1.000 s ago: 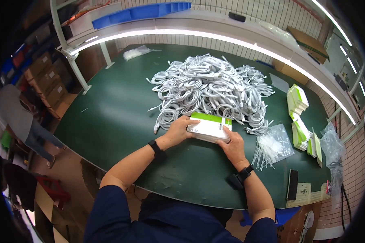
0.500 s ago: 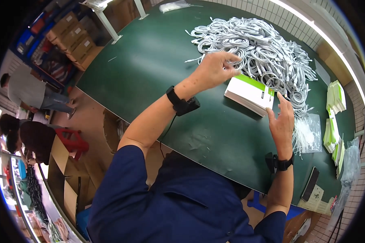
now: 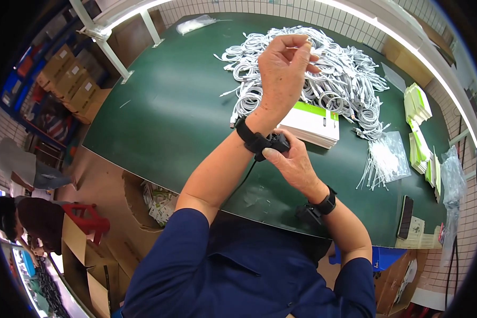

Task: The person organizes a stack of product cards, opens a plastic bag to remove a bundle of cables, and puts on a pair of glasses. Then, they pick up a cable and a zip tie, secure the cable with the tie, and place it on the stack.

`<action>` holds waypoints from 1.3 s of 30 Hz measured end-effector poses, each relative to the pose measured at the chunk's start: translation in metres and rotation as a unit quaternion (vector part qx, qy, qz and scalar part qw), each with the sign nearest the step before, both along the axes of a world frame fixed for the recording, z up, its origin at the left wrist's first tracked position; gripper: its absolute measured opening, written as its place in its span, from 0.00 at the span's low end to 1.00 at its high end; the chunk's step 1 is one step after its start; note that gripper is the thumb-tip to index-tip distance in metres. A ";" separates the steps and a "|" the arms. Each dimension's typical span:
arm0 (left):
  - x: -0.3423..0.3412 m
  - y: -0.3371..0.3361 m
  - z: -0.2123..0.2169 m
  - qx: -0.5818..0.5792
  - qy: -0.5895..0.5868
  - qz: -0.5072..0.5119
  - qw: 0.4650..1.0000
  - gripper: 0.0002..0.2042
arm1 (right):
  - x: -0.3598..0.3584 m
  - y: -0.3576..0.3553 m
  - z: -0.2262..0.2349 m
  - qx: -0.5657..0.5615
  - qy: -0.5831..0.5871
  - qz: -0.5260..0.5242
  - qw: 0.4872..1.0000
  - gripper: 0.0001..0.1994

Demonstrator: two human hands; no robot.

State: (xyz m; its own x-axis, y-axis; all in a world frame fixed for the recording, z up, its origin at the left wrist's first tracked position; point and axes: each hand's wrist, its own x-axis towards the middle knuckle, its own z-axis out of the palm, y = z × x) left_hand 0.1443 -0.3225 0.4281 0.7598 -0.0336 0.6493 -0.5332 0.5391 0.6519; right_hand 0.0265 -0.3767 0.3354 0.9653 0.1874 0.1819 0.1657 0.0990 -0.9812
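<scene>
The left hand (image 3: 282,69) is raised above the table (image 3: 159,111), fingers loosely curled and pinched together on nothing that can be made out, while the right hand (image 3: 294,164) reaches across and grips the black wrist device (image 3: 267,143) strapped on the left wrist, thumb and fingers closed around its body. A thin black cord hangs from the device toward the person's chest. The device looks small, rigid and light; its hard casing seems the safest place to hold, since the strap is soft and the cord could tug loose. Just beyond the right hand lies a flat white-and-green box (image 3: 312,123), closed, so its contents are hidden. Behind the left hand sprawls a heap of coiled white cables (image 3: 334,79), limp and apt to tangle. Farther to the right of both hands sit a clear bag of white ties (image 3: 387,161) and stacks of flat folded cartons (image 3: 418,106).
</scene>
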 end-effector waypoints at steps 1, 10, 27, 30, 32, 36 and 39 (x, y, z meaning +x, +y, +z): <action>0.003 0.001 -0.002 -0.009 0.008 0.017 1.000 0.06 | 0.000 0.002 0.002 -0.021 -0.010 -0.013 1.000 0.23; 0.027 0.009 -0.028 0.371 -0.460 0.315 0.743 0.05 | 0.000 0.016 0.012 -0.121 0.010 -0.044 0.992 0.18; 0.017 0.000 -0.039 0.032 0.199 -0.204 0.958 0.02 | 0.011 0.005 -0.001 -0.065 0.066 0.013 0.996 0.15; 0.015 0.001 -0.039 0.045 0.165 -0.176 0.969 0.02 | 0.016 0.002 -0.004 -0.073 0.078 0.031 0.994 0.15; 0.015 0.001 -0.037 0.053 0.143 -0.160 0.975 0.03 | 0.017 0.001 -0.003 -0.076 0.085 0.037 0.993 0.16; 0.013 0.003 -0.038 0.045 0.151 -0.171 0.973 0.03 | 0.012 0.001 0.007 -0.040 0.082 0.091 0.992 0.15; 0.012 0.004 -0.038 -0.006 0.244 -0.237 0.940 0.03 | 0.011 -0.003 0.019 -0.157 0.092 0.113 0.977 0.14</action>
State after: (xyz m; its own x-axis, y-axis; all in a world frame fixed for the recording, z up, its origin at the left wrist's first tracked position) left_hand 0.1564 -0.3182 0.3901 0.8684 -0.4395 0.2297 0.1303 0.6492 0.7494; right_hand 0.0378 -0.3797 0.3540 0.9037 0.4184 -0.0912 -0.0070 -0.1984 -0.9801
